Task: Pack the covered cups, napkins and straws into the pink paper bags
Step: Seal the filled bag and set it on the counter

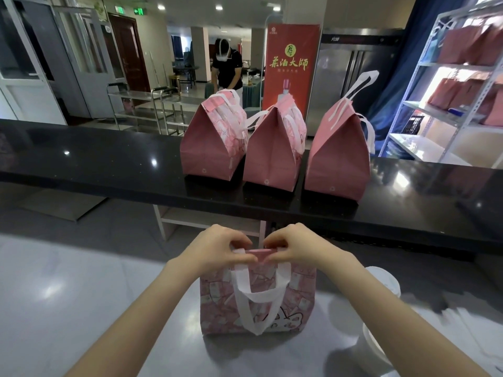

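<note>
A pink patterned paper bag [258,300] with white handles stands on the grey worktop [81,295] right in front of me. My left hand [217,248] and my right hand [294,246] both pinch the folded top edge of this bag, thumbs and fingers pressed on the fold. Its contents are hidden. Three closed pink bags stand in a row on the black counter [109,159] behind: left bag [212,142], middle bag [272,151], right bag [340,156]. Two white covered cups show at my right, one [383,278] behind my forearm and one [373,344] nearer.
A white shelf rack [449,104] at the right holds more pink bags. A red banner [291,63] stands behind the counter. A person bends over a table in the background [228,66]. Steel trolleys [147,107] stand beyond the counter at left.
</note>
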Demonstrator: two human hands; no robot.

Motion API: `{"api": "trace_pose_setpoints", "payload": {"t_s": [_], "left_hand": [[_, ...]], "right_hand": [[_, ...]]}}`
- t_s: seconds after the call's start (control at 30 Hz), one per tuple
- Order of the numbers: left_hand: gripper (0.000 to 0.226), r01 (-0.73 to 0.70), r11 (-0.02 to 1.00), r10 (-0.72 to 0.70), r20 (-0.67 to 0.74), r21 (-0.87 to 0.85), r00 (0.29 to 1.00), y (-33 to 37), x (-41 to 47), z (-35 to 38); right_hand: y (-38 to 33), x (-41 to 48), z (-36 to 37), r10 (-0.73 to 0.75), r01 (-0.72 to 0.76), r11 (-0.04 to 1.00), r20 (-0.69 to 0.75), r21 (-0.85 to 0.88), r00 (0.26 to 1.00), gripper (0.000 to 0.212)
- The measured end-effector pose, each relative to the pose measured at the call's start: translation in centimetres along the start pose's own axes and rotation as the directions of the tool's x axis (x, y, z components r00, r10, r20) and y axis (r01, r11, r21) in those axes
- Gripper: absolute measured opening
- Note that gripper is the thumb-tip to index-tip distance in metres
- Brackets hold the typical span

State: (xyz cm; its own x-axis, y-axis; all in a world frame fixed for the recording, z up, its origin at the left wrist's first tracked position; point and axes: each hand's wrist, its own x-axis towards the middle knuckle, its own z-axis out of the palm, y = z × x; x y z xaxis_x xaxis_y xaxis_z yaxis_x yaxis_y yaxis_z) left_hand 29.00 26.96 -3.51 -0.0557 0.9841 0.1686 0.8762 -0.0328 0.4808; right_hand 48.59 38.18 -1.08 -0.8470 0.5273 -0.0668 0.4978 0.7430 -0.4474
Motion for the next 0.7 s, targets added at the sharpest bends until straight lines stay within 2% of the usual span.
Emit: {"api": "trace_pose_setpoints", "payload": {"t_s": [0.1,0.23,0.37,0.57,0.7], "left_hand": [[0.061,-0.012,0.998,0.007,0.075,0.067,0.997,0.0,-0.2,0.0],[0.037,-0.054,0.972,0.055,0.002,0.229,0.998,0.3,-0.2,0.7],[0.021,-0.017,0.952,0.040,-0.070,0.305,0.997,0.9,0.1,1.5],[0.020,0.038,0.937,0.005,-0.120,0.346,0.993,0.9,-0.1,2.1],[0.032,0.034,0.958,0.001,-0.122,0.283,0.993,1.0,-0.1,1.6]], "right_hand": [[-0.2,0.1,0.0,-0.012,0.014,0.996,0.027,-0.083,1.000,0.038],[-0.4,0.2,0.9,-0.003,-0.003,0.992,-0.049,-0.124,0.999,0.024],[-0.4,0.4,2.0,-0.014,-0.010,0.985,-0.139,-0.170,0.990,0.012],[-0.6,0.2,2.5,-0.004,-0.025,0.985,-0.167,-0.171,0.986,0.014],[-1.1,0.2,2.6,-0.024,0.009,0.995,-0.147,-0.097,0.989,0.017]]}}
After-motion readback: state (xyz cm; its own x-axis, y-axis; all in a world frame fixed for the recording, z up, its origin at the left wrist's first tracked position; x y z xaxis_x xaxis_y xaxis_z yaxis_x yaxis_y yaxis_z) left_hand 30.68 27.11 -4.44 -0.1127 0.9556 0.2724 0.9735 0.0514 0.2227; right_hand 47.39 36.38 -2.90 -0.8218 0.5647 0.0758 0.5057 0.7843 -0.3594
